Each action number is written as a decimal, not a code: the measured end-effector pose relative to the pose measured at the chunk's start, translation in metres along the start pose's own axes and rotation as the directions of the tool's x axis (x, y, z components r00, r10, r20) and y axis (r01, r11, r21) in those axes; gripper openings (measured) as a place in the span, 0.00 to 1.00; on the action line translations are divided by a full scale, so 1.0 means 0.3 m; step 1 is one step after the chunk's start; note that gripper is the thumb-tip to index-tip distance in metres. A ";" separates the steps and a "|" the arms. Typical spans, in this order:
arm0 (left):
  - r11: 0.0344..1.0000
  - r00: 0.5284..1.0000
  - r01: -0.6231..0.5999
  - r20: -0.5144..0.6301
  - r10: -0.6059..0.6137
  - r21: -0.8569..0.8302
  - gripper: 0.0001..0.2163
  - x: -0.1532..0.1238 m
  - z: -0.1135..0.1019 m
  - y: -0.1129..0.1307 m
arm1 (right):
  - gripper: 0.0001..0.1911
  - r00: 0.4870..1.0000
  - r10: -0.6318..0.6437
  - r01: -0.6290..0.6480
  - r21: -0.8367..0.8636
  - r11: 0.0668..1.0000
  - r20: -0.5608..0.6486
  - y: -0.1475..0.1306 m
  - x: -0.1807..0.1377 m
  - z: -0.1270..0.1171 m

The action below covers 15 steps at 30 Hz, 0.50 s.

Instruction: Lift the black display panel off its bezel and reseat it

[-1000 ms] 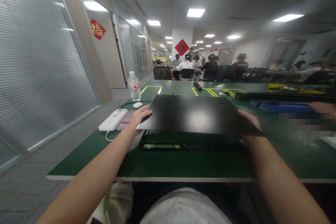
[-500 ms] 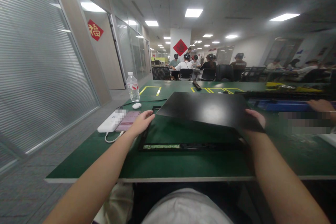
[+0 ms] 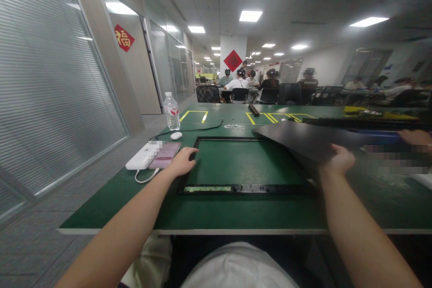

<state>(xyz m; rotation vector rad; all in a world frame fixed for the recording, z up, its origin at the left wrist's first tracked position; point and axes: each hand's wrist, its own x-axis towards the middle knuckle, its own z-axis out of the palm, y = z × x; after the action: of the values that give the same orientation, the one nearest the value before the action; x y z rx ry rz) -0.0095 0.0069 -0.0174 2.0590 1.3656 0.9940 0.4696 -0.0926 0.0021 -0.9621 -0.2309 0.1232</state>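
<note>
A thin dark flat panel (image 3: 303,138), held tilted by my right hand (image 3: 339,160), hangs over the right end of a black rectangular frame (image 3: 270,188). The fingers of that hand are closed on the panel's near edge. The frame lies flat on the green table, with a green circuit strip (image 3: 207,189) along its near left side. At the frame's left bar is my left hand (image 3: 184,160), its thumb and fingers closed about the bar. The panel hides the frame's far right corner.
To the left lie a white power bank (image 3: 143,156), a phone (image 3: 164,155) and a small white oval case (image 3: 176,136), by a water bottle (image 3: 172,111). A black cable (image 3: 202,128) crosses behind the frame. Another person's hand (image 3: 413,137) rests near a blue object at right.
My right hand has carried the panel to the right, uncovering most of the frame and the cable's end. My left hand stays at the frame's left side, slightly lower.
</note>
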 end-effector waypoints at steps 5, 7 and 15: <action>1.000 1.000 -0.012 0.011 0.012 -0.007 0.17 -0.003 0.001 0.004 | 0.12 0.985 0.040 -0.039 0.012 0.999 -0.167 -0.050 -0.054 0.016; 1.000 1.000 -0.020 0.013 0.020 -0.002 0.16 -0.004 0.002 0.005 | 0.13 0.977 0.095 -0.086 0.055 0.995 -0.189 -0.056 -0.055 0.014; 0.999 0.998 -0.041 0.042 0.040 0.031 0.17 -0.009 0.001 0.003 | 0.16 0.979 0.115 -0.122 -0.035 0.992 -0.169 -0.013 -0.011 -0.007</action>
<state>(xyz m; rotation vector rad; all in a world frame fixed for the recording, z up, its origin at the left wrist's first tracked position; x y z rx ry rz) -0.0093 0.0041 -0.0178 2.1263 1.3317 0.9471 0.4668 -0.0971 0.0037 -1.0257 -0.0217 0.1462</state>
